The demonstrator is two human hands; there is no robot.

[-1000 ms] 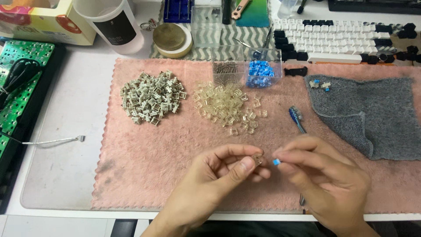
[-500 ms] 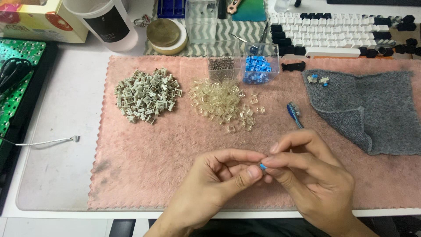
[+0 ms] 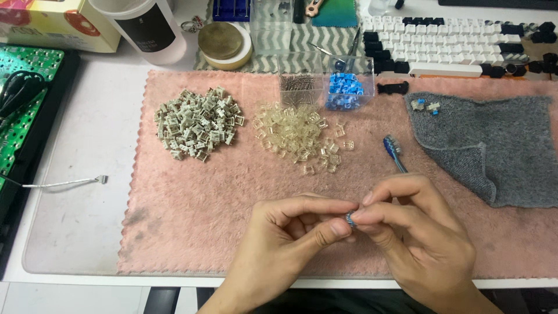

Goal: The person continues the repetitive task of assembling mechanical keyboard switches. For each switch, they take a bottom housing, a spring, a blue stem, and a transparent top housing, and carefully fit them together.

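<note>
My left hand and my right hand meet fingertip to fingertip above the front of the pink mat. Together they pinch one small keyboard switch, of which only a blue-grey bit shows between the fingers. A heap of grey-white switch housings lies at the mat's back left. A heap of clear switch tops lies beside it. Behind that stand a clear box of small springs and a clear box of blue stems. A blue brush lies just beyond my right hand.
A grey cloth with two small switches covers the mat's right end. A black and white keyboard runs along the back right. A green circuit board lies at the left, with a loose wire, a white jar and a round tin.
My hands have closed together around the switch, so its blue part is nearly hidden. The view has shifted slightly; nothing on the mat has moved.
</note>
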